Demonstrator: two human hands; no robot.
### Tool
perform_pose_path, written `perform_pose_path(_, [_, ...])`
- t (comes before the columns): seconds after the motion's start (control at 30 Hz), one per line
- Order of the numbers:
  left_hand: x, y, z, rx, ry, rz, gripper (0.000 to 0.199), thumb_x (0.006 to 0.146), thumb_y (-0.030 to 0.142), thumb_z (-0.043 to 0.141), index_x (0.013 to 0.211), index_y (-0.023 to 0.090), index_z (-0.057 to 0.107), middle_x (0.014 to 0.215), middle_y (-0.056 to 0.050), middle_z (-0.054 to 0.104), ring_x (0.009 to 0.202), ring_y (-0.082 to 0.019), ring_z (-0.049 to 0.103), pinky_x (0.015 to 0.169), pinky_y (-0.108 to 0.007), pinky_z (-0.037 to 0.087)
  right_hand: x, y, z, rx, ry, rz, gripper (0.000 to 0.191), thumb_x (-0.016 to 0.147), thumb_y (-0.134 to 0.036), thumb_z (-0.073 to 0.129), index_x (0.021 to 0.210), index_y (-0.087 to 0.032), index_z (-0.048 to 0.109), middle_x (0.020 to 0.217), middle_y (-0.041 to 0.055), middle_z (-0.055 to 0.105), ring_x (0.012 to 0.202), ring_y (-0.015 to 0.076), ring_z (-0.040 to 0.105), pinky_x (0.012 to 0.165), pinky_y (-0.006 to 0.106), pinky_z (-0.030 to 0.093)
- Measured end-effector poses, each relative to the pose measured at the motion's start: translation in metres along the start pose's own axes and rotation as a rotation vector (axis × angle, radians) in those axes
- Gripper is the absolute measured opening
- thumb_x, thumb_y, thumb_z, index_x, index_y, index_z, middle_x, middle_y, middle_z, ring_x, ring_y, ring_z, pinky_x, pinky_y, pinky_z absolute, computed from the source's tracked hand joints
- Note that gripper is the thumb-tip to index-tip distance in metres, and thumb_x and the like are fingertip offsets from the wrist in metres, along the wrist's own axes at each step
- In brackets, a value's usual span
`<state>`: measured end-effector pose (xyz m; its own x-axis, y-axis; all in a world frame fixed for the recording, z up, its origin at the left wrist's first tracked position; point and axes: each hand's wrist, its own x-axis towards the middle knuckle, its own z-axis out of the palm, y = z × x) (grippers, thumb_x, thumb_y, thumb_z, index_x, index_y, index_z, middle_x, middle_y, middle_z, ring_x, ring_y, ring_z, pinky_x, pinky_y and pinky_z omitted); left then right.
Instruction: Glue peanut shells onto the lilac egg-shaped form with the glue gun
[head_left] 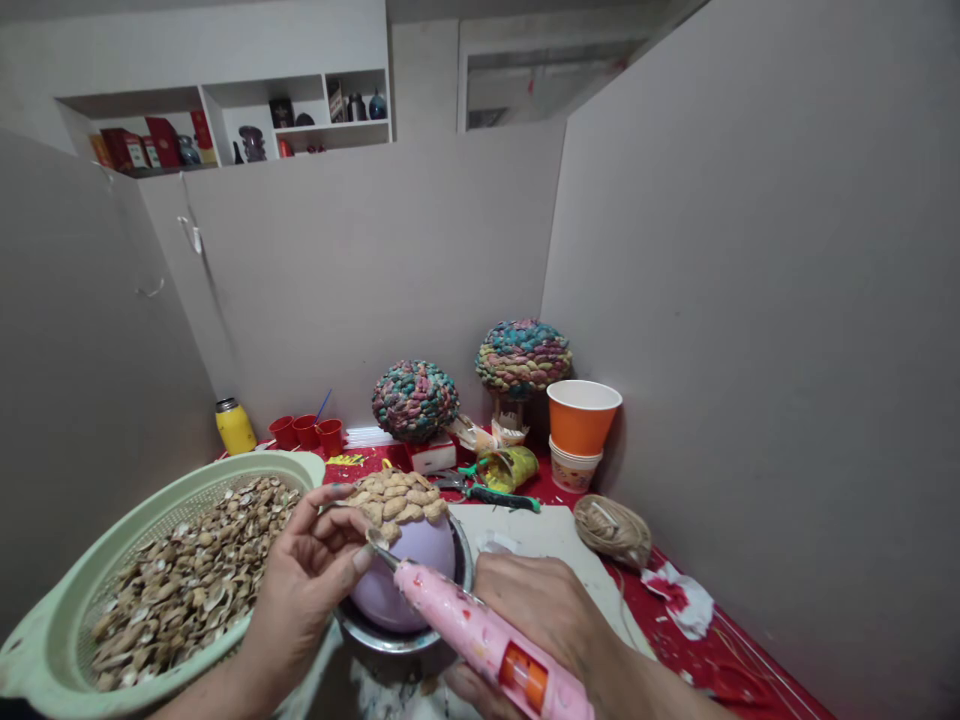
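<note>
A pale purple balloon rests in a metal bowl, its upper part covered with rows of peanut shells. My left hand is beside the balloon, pinching a peanut shell half between thumb and finger, hollow side up. Wrapped around a pink hot glue gun is my right hand. The gun's metal nozzle meets the shell half at its edge or inside; exact contact is unclear. Left of my left hand, a light green colander holds many loose peanut shells.
Two colourful shell-covered balls stand at the back. Pliers, a yellow-green container, stacked paper cups and a twine ball lie right of centre. Red cups and a yellow bottle are back left. Grey panels enclose the table.
</note>
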<state>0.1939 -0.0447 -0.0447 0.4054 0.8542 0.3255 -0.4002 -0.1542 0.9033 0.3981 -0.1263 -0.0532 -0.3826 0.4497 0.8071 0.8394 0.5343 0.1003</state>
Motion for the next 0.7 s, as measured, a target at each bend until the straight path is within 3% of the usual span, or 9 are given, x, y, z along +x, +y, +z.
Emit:
perform_pose_path(0.27, [0.0019, 0.0043, 0.0047, -0.033, 0.04, 0.006, 0.042, 0.075, 0.014, 0.076, 0.111, 0.024, 0.057, 0.084, 0.001, 0.068, 0.08, -0.012, 0.064, 0.075, -0.019, 0.051, -0.0002, 0.0006, -0.0012, 0.01, -0.029, -0.006, 0.053, 0.097, -0.052, 0.032, 0.058, -0.021, 0.048, 0.049, -0.0016, 0.049, 0.043, 0.0118, 0.044, 0.045, 0.029, 0.025])
perform_pose_path(0.47, [0.0023, 0.0061, 0.0074, -0.079, 0.076, -0.008, 0.045, 0.073, 0.014, 0.078, 0.11, 0.024, 0.055, 0.084, 0.001, 0.069, 0.079, -0.011, 0.063, 0.075, -0.019, 0.052, 0.0005, 0.0011, 0.0005, -0.045, 0.005, -0.008, 0.058, 0.099, -0.052, 0.023, 0.054, -0.022, 0.046, 0.045, -0.0015, 0.047, 0.039, 0.0116, 0.042, 0.043, 0.03, 0.024])
perform_pose_path(0.7, [0.0021, 0.0079, 0.0081, -0.099, 0.103, -0.045, 0.045, 0.071, 0.015, 0.08, 0.109, 0.023, 0.057, 0.084, 0.001, 0.068, 0.078, -0.011, 0.062, 0.074, -0.02, 0.052, -0.0024, 0.001, 0.0019, -0.076, -0.043, 0.018, 0.061, 0.099, -0.055, 0.02, 0.055, -0.021, 0.047, 0.047, -0.0013, 0.048, 0.042, 0.0116, 0.043, 0.046, 0.032, 0.022])
